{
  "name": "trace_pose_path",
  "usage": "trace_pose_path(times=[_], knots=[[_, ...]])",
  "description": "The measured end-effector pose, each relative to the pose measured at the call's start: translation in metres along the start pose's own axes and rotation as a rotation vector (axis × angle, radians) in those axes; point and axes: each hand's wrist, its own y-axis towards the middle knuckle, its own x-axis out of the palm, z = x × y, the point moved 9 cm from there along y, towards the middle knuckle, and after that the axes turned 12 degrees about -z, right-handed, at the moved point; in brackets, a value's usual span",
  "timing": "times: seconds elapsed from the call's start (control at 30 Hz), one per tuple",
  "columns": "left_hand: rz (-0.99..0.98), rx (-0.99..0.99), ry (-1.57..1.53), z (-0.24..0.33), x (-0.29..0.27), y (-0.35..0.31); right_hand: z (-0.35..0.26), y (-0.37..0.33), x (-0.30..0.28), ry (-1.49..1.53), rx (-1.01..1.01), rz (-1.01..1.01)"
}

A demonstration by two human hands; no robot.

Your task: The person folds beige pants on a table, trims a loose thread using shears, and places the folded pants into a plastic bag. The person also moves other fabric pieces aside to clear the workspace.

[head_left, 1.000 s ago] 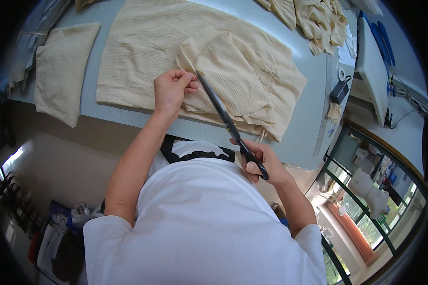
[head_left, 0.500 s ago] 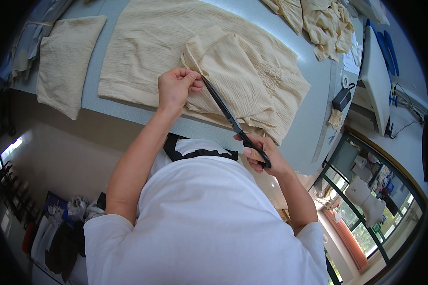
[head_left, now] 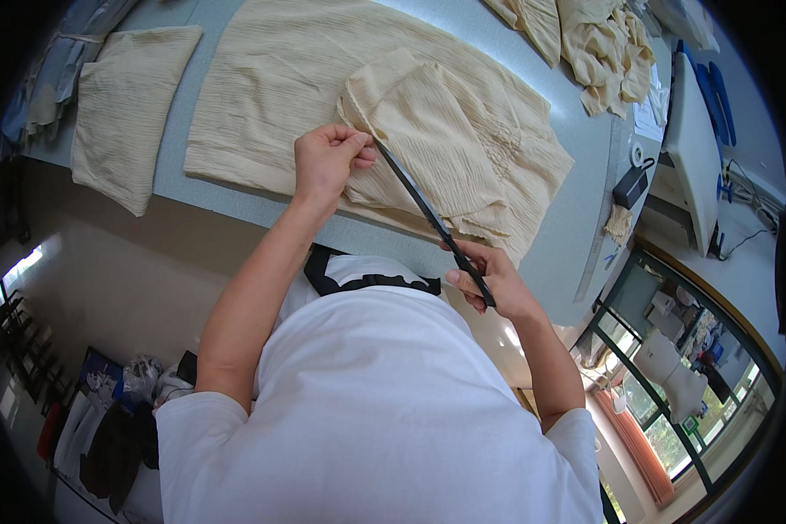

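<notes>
Forward-right from the grip of the right hand [head_left: 491,281], we find open room over the table [head_left: 581,210] toward the black box [head_left: 630,187]; forward-left, scissors [head_left: 433,217] and the left hand [head_left: 327,164] obstruct passage.

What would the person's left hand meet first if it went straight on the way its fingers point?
The left hand would probably meet the tip of the black scissors first, with folded cream cloth at its fingertips; depth is unclear.

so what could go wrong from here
The left hand pinches close to the tips of the scissors, so a slip might nick a finger. The folded cream cloth lies over a larger cream piece, so the blades could catch the layer underneath.
</notes>
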Motion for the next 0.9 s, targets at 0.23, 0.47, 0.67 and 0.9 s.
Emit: trace_pose_path(times=[0.23,0.47,0.67,0.9], knots=[[0.007,0.053,-0.021,0.012,-0.003,-0.009,-0.004,0.000,0.001,-0.034,0.000,0.025],[0.288,-0.380,1.299,0.018,-0.154,-0.087,0.005,-0.027,0.004,0.092,-0.074,-0.084],[0.125,0.258,1.107,0.038,-0.080,-0.075,-0.006,-0.004,0.027,0.013,0.042,-0.132],[0.168,0.137,0.409,0.028,-0.040,-0.003,-0.003,-0.004,0.031,0.067,0.032,-0.122]])
